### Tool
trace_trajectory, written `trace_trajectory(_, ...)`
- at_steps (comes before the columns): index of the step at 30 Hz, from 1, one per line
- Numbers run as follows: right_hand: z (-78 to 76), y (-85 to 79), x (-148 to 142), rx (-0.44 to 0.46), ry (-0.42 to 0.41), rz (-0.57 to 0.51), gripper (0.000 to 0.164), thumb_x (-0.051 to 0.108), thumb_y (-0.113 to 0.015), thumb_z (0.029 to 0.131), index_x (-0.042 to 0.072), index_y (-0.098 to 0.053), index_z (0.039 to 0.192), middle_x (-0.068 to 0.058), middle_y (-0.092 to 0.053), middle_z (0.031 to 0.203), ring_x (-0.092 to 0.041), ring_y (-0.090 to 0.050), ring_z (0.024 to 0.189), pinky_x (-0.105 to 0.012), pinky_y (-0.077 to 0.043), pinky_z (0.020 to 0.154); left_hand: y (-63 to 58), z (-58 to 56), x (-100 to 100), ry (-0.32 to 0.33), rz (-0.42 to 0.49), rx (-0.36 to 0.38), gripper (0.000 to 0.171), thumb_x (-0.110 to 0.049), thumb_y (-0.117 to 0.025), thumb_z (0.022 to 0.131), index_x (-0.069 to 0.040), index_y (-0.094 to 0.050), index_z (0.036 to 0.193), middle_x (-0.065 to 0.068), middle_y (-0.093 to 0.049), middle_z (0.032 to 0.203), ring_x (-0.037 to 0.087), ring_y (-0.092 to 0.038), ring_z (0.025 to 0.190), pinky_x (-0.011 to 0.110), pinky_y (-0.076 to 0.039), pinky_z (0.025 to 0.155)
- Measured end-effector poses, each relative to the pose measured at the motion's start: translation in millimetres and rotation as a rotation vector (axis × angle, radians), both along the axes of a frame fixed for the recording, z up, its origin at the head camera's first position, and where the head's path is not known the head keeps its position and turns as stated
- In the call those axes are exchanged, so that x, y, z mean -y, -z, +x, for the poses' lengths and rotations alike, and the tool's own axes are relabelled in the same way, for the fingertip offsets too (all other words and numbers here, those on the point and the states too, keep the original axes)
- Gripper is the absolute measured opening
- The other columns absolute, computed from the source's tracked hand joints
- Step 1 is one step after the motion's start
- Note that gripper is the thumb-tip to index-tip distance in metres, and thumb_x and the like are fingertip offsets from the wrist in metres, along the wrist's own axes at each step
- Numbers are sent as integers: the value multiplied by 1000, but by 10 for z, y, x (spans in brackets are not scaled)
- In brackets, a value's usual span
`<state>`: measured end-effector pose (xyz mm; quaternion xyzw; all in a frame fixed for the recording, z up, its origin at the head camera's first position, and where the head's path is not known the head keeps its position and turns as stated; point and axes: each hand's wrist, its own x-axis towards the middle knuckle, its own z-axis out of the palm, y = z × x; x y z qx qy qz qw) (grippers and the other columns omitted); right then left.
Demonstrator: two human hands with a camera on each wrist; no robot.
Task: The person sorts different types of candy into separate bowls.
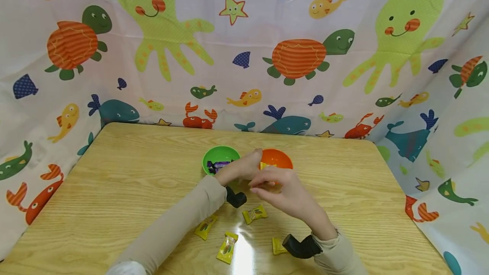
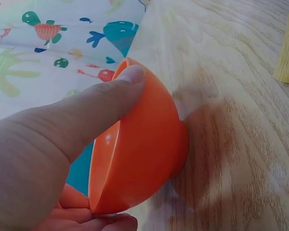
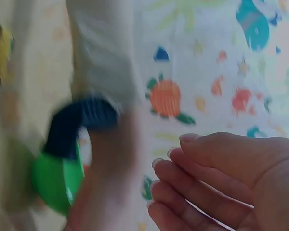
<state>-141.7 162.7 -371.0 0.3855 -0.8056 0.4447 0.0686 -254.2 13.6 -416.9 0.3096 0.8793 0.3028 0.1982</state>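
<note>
In the head view my left hand [image 1: 242,168] is at the near left side of an orange bowl [image 1: 282,158]. The left wrist view shows its thumb [image 2: 118,89] on the rim of the bowl and its fingers curled below, so it grips the bowl. A yellow wrapper [image 1: 267,165] shows inside. My right hand [image 1: 286,190] hovers just in front of the bowl, with relaxed, slightly bent fingers and nothing between them. A green bowl [image 1: 218,152] with purple-wrapped candies [image 1: 220,166] stands left of the orange one, partly behind my left hand.
Yellow-wrapped candies lie on the wooden table nearer me: one in the middle [image 1: 254,214], one by the left sleeve [image 1: 206,227], one in front [image 1: 227,247], and one candy [image 1: 279,246] beside the right wrist camera [image 1: 302,246]. A patterned curtain [image 1: 244,79] surrounds the table.
</note>
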Motion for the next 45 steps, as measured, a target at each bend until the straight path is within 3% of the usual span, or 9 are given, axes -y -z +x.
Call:
trace_trajectory(2, 82, 24, 86, -5, -61, 17, 11, 4, -74, 89, 12, -75, 97, 3, -72, 94, -9, -64, 87, -29, -55, 78, 0, 7, -8, -22, -8, 14, 96, -31, -76, 88, 12, -20, 152, 33, -49, 138, 28, -66, 100, 34, -52, 93)
trace_trajectory(4, 157, 68, 185, -18, -130, 42, 11, 4, -74, 89, 12, -75, 97, 3, -71, 95, -8, -64, 90, -27, -54, 81, 3, 20, -25, -55, -24, 36, 102, -35, -79, 85, 9, -17, 154, 26, -31, 155, 32, -49, 132, 41, -38, 110)
trace_trajectory(5, 196, 92, 239, -25, -159, 58, 11, 4, -74, 88, 11, -74, 97, 3, -71, 95, -8, -64, 90, -25, -53, 82, 4, 27, -36, -71, -28, 47, 107, -38, -81, 83, 8, -17, 154, 25, -33, 155, 31, -42, 138, 42, -36, 112)
trace_trajectory(10, 346, 259, 497, -86, -252, 237, 12, 7, -73, 90, 9, -74, 102, 1, -71, 100, -5, -63, 97, -14, -48, 88, -7, 46, -64, -128, -35, 82, 113, -45, -86, 75, 4, -22, 154, 19, -47, 145, 26, -52, 126, 39, -42, 107)
trace_trajectory(15, 393, 465, 665, -40, -303, 411, 23, 11, -64, 98, 6, -70, 119, -4, -67, 122, -7, -59, 117, -16, -44, 98, -11, 43, -66, -123, -36, 75, 111, -45, -86, 76, 5, -23, 153, 19, -48, 143, 26, -53, 124, 38, -43, 106)
trace_trajectory(23, 390, 763, 857, -231, -242, 529, 28, 8, -57, 100, 5, -63, 127, -4, -58, 131, -9, -53, 121, -17, -38, 104, 1, 57, -64, -144, -17, 83, 109, -42, -87, 75, 5, -25, 152, 18, -50, 140, 25, -55, 119, 38, -44, 105)
trace_trajectory(28, 381, 819, 878, -269, -199, 583, 30, 7, -58, 99, 9, -63, 129, 0, -57, 135, -10, -52, 124, -20, -40, 104, 14, 50, -61, -137, -23, 63, 110, -44, -86, 75, 5, -25, 152, 19, -49, 142, 26, -54, 121, 38, -44, 105)
trace_trajectory(33, 405, 804, 871, -282, -174, 610, 26, 9, -65, 96, 11, -69, 122, 1, -63, 128, -11, -55, 120, -21, -44, 101, 19, 53, -65, -128, -19, 60, 111, -45, -86, 75, 4, -24, 153, 19, -48, 143, 26, -53, 123, 38, -44, 105)
trace_trajectory(45, 457, 842, 934, -550, -74, 610, 7, 11, -75, 86, 17, -72, 88, 8, -65, 92, -5, -58, 85, -17, -47, 73, 28, 74, -87, -161, -19, 89, 118, -43, -86, 76, 6, -13, 156, 20, -38, 153, 28, -46, 133, 40, -37, 111)
